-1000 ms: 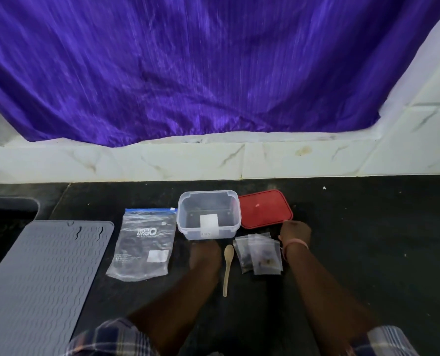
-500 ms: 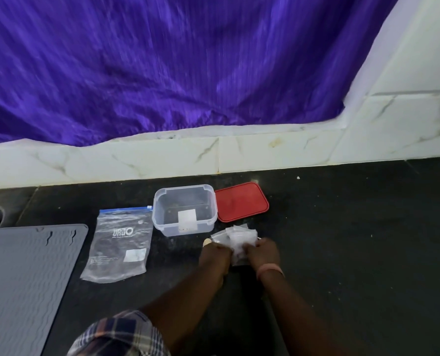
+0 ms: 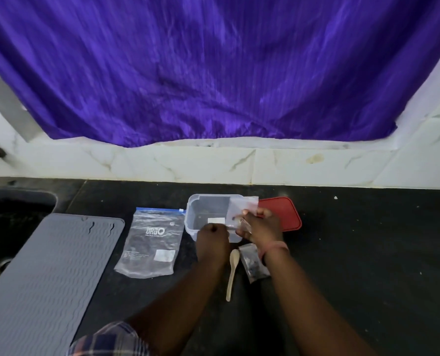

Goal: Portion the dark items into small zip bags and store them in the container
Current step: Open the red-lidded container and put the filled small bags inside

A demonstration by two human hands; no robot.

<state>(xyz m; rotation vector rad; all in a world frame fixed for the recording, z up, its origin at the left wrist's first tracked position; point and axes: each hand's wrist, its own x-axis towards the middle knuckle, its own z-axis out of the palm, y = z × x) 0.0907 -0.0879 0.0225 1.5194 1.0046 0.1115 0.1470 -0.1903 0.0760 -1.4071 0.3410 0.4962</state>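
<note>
At the centre of the frame, on a black counter (image 3: 342,253), stands an open clear container (image 3: 208,217). Over its right half, the right hand (image 3: 261,226) pinches a small zip bag (image 3: 242,209). The left hand (image 3: 211,236) is curled at the bag's lower edge; its grip cannot be told. Another small bag of dark items (image 3: 253,262) lies below beside a wooden spoon (image 3: 232,271). A red lid (image 3: 288,214) sits right of the container, and a large zip bag (image 3: 152,240) left.

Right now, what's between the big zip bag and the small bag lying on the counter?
Head view: the left forearm and the wooden spoon lie between the large zip bag and the small bag.
</note>
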